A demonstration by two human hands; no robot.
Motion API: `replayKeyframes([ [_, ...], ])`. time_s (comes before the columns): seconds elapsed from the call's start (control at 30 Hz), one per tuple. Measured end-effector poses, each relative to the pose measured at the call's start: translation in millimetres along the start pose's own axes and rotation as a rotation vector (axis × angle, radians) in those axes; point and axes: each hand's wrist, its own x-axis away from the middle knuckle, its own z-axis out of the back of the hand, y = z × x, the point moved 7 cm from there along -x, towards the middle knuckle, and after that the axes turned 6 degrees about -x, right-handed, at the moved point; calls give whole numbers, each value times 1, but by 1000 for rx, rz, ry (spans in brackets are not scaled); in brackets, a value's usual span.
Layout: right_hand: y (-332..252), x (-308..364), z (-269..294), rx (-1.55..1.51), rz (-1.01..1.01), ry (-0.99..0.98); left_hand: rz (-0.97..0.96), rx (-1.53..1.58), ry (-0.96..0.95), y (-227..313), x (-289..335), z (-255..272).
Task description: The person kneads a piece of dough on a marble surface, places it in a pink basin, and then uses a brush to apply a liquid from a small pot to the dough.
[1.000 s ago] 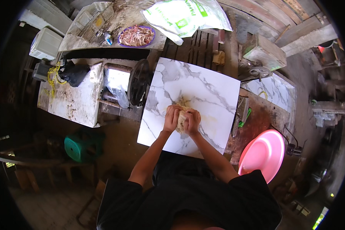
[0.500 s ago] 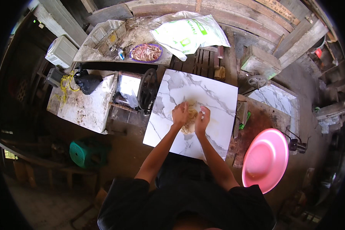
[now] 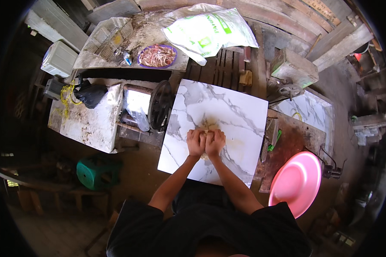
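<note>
On the white marble-patterned board point(image 3: 240, 115) a lump of pale yellowish dough point(image 3: 205, 157) lies under both hands. Only small bits of it show, beyond the fingertips and between the wrists. My left hand point(image 3: 196, 143) and my right hand point(image 3: 215, 143) press side by side, thumbs close together. Their fingers curl over the far side of the dough and grip it. A dusty, brownish smear marks the board just past the fingers.
Left of the board stands a roller machine with a black wheel point(image 3: 161, 106). A pink basin point(image 3: 297, 182) sits at the right, a green stool point(image 3: 90, 173) at the lower left. Behind are a white sack point(image 3: 212, 34) and a purple plate of reddish strands point(image 3: 157, 56).
Both hands were apart on either side of the dough. They have come together over it and moved slightly nearer to me, covering most of it.
</note>
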Motion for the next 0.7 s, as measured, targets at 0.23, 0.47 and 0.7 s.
replayKeyframes([
  [0.23, -9, 5, 2, 5, 270, -129, -84, -66, -6, 1, 17, 4],
  [0.47, -10, -38, -27, -87, 292, -205, 10, -98, 64, -17, -20, 0],
  [0.7, -39, -37, -23, -162, 611, -262, 285, 420, -208, -45, -59, 1],
])
